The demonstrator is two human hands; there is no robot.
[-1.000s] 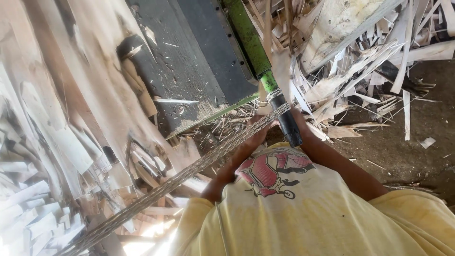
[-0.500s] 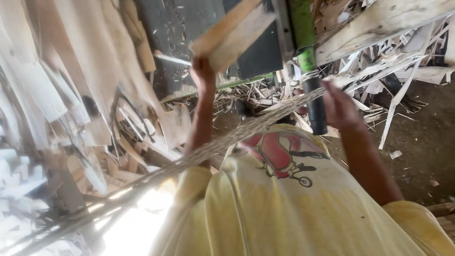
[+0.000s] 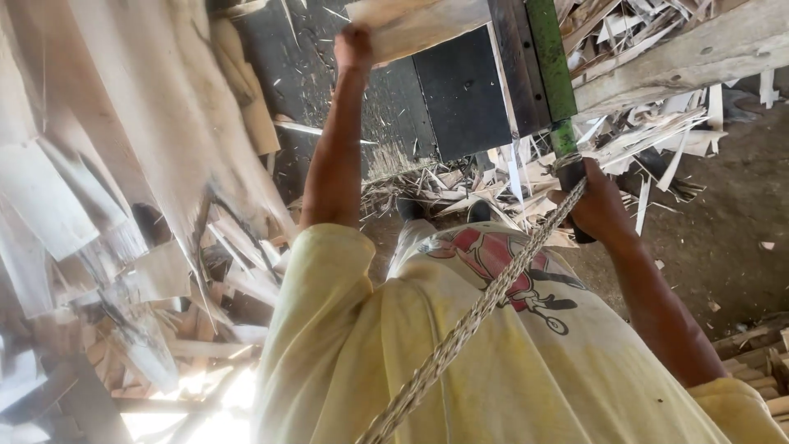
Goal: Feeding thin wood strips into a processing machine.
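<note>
Dirt floor (image 3: 723,238) everywhere, littered with pale wood scraps (image 3: 641,140), thin splintery strips and shavings, with bigger curled veneer sheets (image 3: 140,148) heaped on the left. Pretty chaotic shot, camera looking straight down over a yellow shirt (image 3: 509,353) with a red print.

Left hand (image 3: 355,45) is stretched out, fingers clenched on the end of a flat pale wood board (image 3: 427,25), which sits up top over a dark, dusty metal machine (image 3: 460,99). That board is cut off by the frame edge, so can't tell how long it is.

Right hand (image 3: 598,205) has its fingers wrapped around the dark grip of a green lever (image 3: 549,74), a straight painted bar running up along the machine. Grip is mostly hidden by the hand.

Braided, fibrous rope (image 3: 468,325) runs diagonally across the shirt up to the right hand; whether it's tied to the lever I can't tell. Lower left is blown out by glare.
</note>
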